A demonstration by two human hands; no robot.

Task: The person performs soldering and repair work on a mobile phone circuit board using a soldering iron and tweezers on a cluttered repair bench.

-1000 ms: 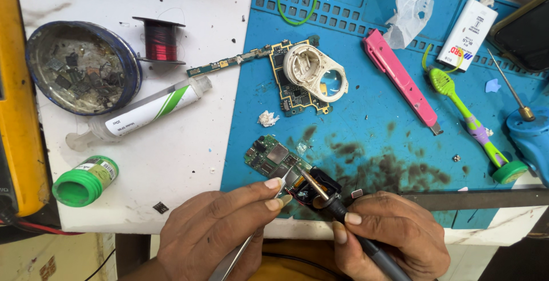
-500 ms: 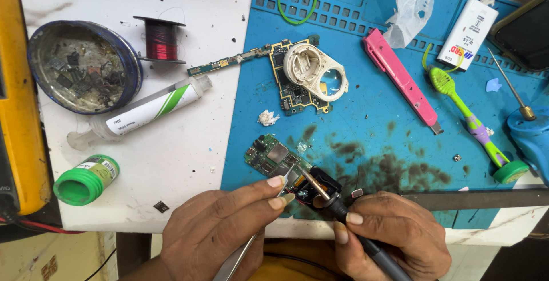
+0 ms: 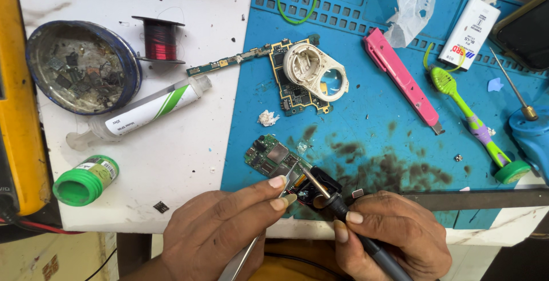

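White bench: round tin [image 3: 80,66] holds small chip scraps

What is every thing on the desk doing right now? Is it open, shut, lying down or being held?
Soldering iron: held in right hand, tip on the work.
Small circuit board: flat on blue mat, left hand fingertips at its edge.
Green jar: lying on its side, lid on.
Round tin: open, full of scraps.
Red wire spool: standing upright.
Pink knife: lying flat, blade barely out.
Syringe tube: lying down.
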